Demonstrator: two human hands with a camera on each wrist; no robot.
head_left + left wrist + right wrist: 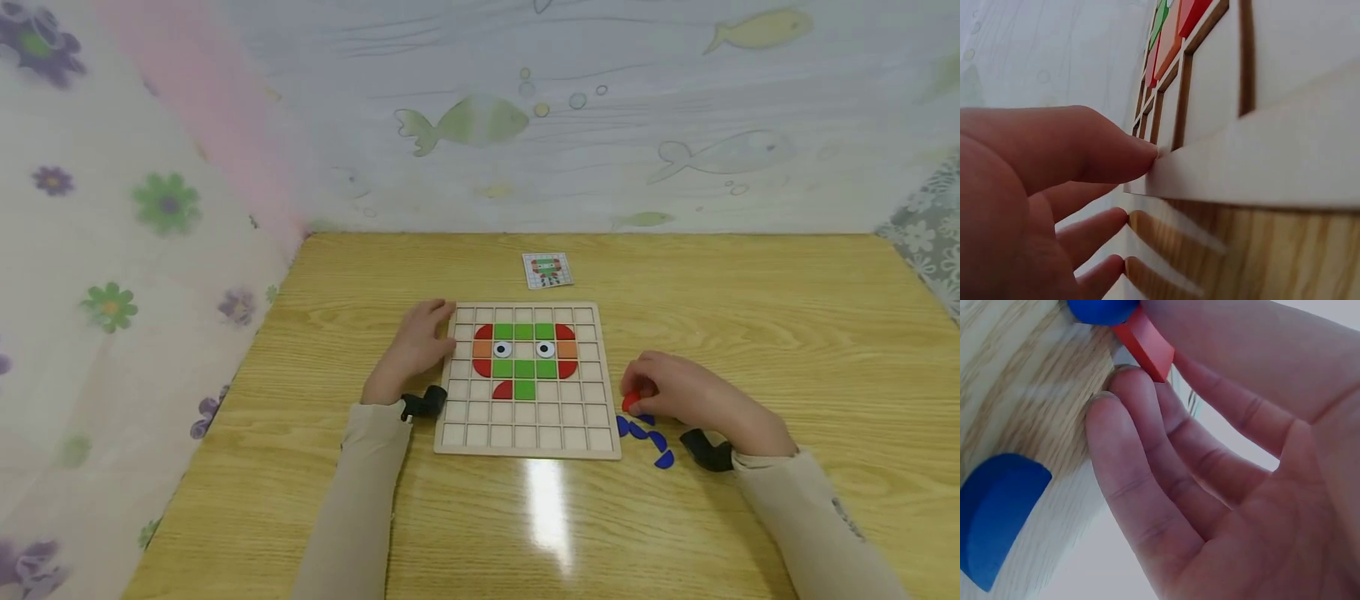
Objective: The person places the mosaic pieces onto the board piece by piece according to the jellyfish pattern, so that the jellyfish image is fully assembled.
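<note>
My right hand (pixel 678 392) pinches a red quarter-round piece (pixel 632 403) between thumb and fingertips, just right of the wooden grid board (pixel 476 435). The right wrist view shows the red piece's flat side, with a blue piece (pixel 1100 307) next to it. Several blue half-round pieces (pixel 657 440) lie on the table below that hand. My left hand (pixel 411 346) rests at the board's left edge. Its thumb (pixel 1116 153) touches the rim, and the other fingers reach down beside it. Green, red and orange pieces with two eye discs (pixel 502 350) form a face on the board.
A small picture card (pixel 547 271) with a similar face lies behind the board. The wooden table (pixel 360 275) meets a wall with drawn fish at the back. A flowered wall (pixel 112 250) stands on the left.
</note>
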